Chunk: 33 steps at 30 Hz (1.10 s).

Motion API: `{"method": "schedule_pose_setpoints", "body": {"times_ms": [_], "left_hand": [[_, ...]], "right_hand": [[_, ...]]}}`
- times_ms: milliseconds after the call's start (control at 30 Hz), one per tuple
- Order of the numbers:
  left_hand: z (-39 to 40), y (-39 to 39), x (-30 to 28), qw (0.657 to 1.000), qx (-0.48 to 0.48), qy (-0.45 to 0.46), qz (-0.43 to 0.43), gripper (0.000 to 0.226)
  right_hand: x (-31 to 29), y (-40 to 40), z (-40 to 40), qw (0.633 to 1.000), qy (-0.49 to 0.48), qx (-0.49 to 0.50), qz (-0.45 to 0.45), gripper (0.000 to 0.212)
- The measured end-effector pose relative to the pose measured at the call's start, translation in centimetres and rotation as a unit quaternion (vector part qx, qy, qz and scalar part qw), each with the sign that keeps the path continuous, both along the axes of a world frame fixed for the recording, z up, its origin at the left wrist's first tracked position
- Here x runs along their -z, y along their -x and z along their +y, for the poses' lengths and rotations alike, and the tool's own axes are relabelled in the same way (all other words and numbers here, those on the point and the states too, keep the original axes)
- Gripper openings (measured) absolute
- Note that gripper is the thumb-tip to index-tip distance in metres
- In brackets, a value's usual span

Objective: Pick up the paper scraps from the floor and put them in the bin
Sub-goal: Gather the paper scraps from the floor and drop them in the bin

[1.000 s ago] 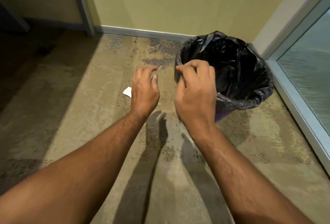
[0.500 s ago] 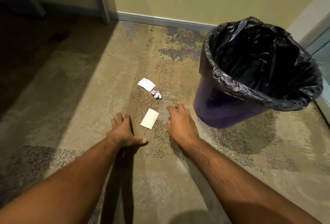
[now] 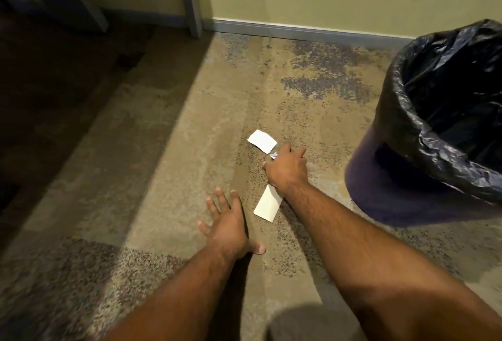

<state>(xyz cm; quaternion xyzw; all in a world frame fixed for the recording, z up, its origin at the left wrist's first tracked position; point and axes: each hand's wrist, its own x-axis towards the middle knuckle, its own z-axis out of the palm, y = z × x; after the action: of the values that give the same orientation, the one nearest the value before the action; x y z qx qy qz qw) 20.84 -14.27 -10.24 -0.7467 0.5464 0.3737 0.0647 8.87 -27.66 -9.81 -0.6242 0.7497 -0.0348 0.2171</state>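
Fingers of the right hand (image 3: 287, 169) now curl over the small crumpled scrap (image 3: 273, 155), having reached forward past the cream scrap (image 3: 267, 204), which its wrist partly covers. The white scrap (image 3: 262, 140) lies just beyond. The left hand (image 3: 227, 225) stays spread flat on the carpet (image 3: 163, 177). The bin (image 3: 434, 150) stands to the right.

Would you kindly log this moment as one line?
right hand reaching crumpled scrap | left hand open on carpet | bin right

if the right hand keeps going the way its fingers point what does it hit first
Most likely the small crumpled scrap right at the right hand's fingertips, then the flat white scrap just beyond; depth is hard to judge.
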Motion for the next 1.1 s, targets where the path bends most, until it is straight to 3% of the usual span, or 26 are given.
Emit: {"method": "schedule_pose_setpoints", "body": {"times_ms": [300,433,600,900,1033,1100], "left_hand": [[-0.1,0.0,0.0,1.000,-0.010,-0.009,0.012,0.152],[-0.1,0.0,-0.1,1.000,-0.008,-0.009,0.010,0.152],[-0.1,0.1,0.0,1.000,-0.012,-0.007,0.010,0.153],[-0.5,0.1,-0.3,1.000,-0.008,-0.009,-0.006,0.153],[-1.2,0.7,-0.7,0.998,0.017,-0.017,-0.055,0.145],[-1.5,1.2,-0.6,0.997,0.009,0.031,-0.070,0.123]], "right_hand": [[1.5,-2.6,-3.3,0.998,0.033,-0.043,0.031,0.079],[1.8,-3.0,-3.7,0.995,0.024,-0.073,0.064,0.065],[1.2,-2.3,-2.7,0.987,0.086,-0.130,0.033,0.034],[1.3,4.5,3.3,0.980,0.133,-0.147,0.027,0.030],[0.7,7.1,6.7,0.979,0.119,-0.157,0.052,0.022],[0.4,7.9,8.3,0.980,0.118,-0.153,0.049,0.021]]}}
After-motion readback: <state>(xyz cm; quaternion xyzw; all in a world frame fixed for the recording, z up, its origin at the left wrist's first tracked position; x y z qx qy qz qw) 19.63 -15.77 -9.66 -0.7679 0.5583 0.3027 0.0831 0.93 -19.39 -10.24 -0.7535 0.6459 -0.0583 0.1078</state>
